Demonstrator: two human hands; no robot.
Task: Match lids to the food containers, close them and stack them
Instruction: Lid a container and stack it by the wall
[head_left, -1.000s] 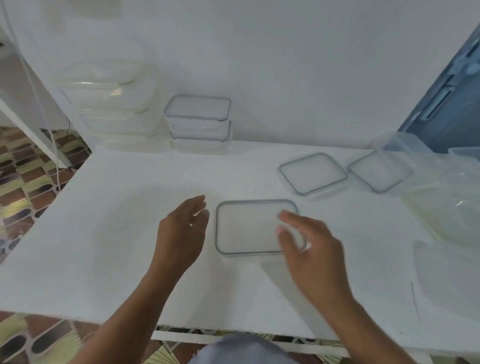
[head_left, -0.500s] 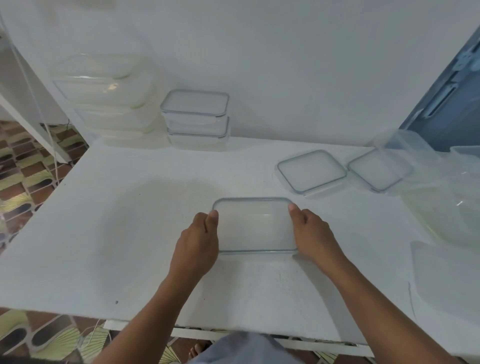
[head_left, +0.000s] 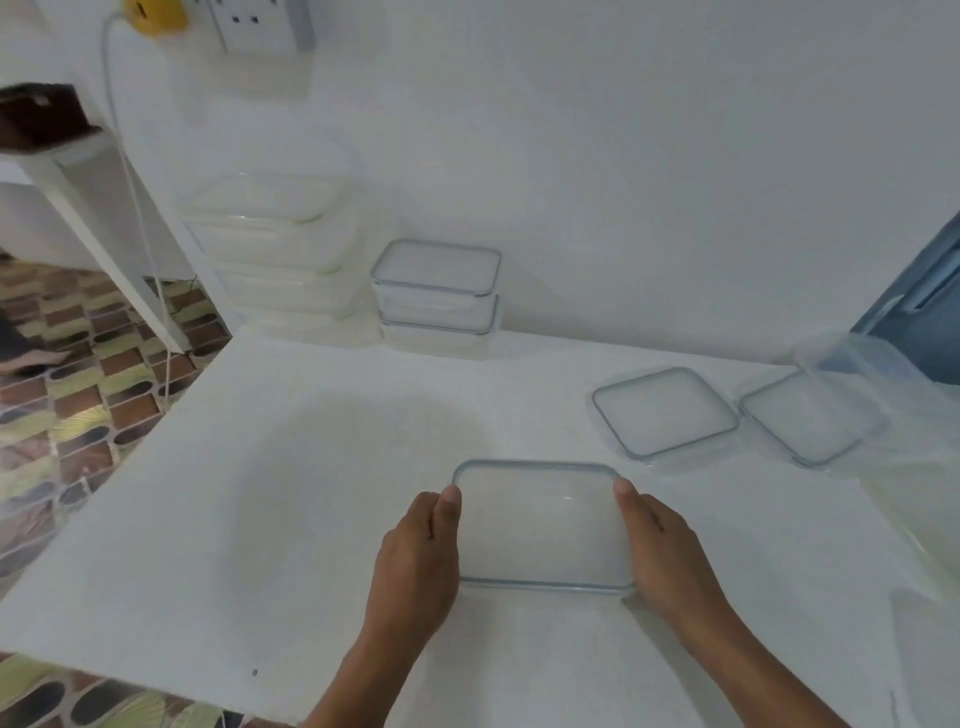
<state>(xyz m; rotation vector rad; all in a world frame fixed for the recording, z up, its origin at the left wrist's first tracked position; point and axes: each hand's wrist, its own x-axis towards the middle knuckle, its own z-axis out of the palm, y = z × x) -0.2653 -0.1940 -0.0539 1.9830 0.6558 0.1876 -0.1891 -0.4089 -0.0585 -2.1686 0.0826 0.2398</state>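
A clear rectangular container with its lid on (head_left: 540, 525) sits on the white table (head_left: 260, 493) in front of me. My left hand (head_left: 418, 561) grips its left side, thumb on the lid's top edge. My right hand (head_left: 662, 551) grips its right side the same way. Against the back wall stand two stacks of closed containers: a tall pale stack (head_left: 275, 249) and a lower stack of two blue-rimmed ones (head_left: 436, 291). Two square blue-rimmed lids lie at the right, the nearer lid (head_left: 665, 413) and the farther lid (head_left: 808, 421).
Clear open containers (head_left: 893, 374) crowd the table's far right edge. A white cable (head_left: 135, 208) hangs from wall sockets down past the table's left side. Patterned floor shows at the left and below the front edge.
Both hands came in from hovering and closed on the two short sides of the lidded container. The view has tilted upward, showing more wall.
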